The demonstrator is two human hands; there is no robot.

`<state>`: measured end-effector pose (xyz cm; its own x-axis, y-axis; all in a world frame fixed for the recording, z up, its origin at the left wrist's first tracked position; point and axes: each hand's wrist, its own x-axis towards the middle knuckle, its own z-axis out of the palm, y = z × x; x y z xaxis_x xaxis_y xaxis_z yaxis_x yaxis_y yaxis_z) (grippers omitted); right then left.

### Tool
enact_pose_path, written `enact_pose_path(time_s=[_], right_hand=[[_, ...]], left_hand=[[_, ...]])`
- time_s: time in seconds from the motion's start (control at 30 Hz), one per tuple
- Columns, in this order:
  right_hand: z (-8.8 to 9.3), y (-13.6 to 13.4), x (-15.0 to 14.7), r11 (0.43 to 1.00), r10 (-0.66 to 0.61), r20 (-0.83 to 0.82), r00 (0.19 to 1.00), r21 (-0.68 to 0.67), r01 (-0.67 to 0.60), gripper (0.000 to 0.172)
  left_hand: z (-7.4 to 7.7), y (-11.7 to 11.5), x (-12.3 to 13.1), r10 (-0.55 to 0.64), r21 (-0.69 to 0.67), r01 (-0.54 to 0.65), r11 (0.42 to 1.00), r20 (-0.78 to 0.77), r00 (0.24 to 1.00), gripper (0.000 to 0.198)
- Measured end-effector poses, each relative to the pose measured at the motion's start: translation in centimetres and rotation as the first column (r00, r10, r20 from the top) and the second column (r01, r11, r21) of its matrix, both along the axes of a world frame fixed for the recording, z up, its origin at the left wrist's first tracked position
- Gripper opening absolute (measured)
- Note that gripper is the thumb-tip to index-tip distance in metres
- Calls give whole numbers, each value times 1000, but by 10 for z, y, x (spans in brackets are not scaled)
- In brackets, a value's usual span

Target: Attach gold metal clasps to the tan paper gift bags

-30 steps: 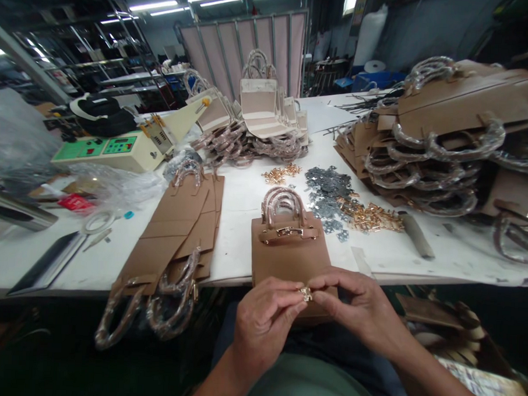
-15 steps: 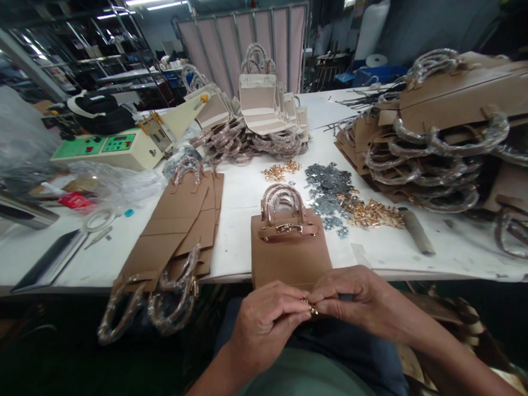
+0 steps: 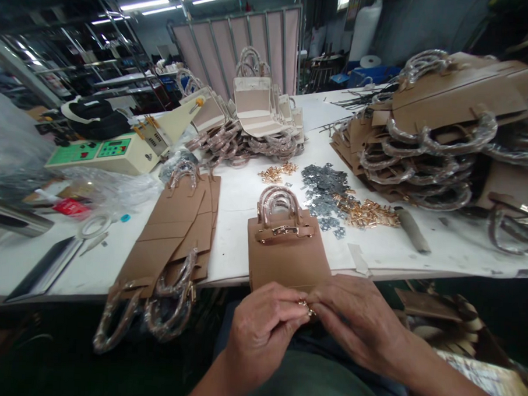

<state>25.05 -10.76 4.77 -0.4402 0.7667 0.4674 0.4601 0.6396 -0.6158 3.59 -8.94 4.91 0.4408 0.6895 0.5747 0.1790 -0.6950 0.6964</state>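
Note:
My left hand [image 3: 262, 326] and my right hand [image 3: 357, 319] meet fingertip to fingertip below the table edge, both pinched on a small gold metal clasp [image 3: 306, 306]. Just beyond them lies a small tan leather bag [image 3: 285, 258] with wrapped handles and a gold lock bar, its lower end hanging over the table's front edge. The clasp sits at that lower end, mostly covered by my fingers.
Flat tan bag pieces [image 3: 175, 235] lie to the left, a tall stack of tan bags [image 3: 442, 124] to the right. Piles of gold fittings [image 3: 368, 214] and grey metal plates [image 3: 323, 186] lie behind the bag. A beige machine [image 3: 117, 151] and cream bags [image 3: 254, 110] stand further back.
My hands have drawn closer together and the clasp, clearly showing a second ago, is now nearly hidden between my fingertips. The view has shifted slightly.

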Motion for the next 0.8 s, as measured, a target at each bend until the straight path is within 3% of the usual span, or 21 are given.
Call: enact_pose_path(time_s=[0.17, 0.33, 0.43, 0.53, 0.6, 0.67, 0.8], right_hand=[[1, -5, -14, 988, -131, -202, 971, -102, 112, 15], [0, -5, -15, 926, -198, -287, 937, -368, 83, 21], [-4, -5, -13, 880, -302, -342, 890, -458, 123, 18], [-7, -4, -15, 880, -321, -363, 875, -456, 134, 17], [-8, -3, -19, 892, -295, -358, 886, -436, 121, 15], [-8, 0, -24, 898, -300, -358, 884, -417, 136, 12], [-16, 0, -25, 898, -360, -351, 865, -382, 219, 12]], left_hand=[[4, -5, 4, 43, 97, -44, 994, 15, 999, 28], [-1, -3, 7, 91, 94, -92, 991, 9, 996, 27], [-8, -5, 6, 195, -93, -192, 977, 23, 981, 23], [-16, -9, 4, 329, -373, -304, 877, 6, 944, 39], [-19, -10, 3, 358, -493, -317, 810, -12, 934, 50], [-19, -10, 3, 335, -531, -292, 795, -16, 942, 44], [-14, -8, 5, 310, -500, -264, 825, 9, 951, 28]])
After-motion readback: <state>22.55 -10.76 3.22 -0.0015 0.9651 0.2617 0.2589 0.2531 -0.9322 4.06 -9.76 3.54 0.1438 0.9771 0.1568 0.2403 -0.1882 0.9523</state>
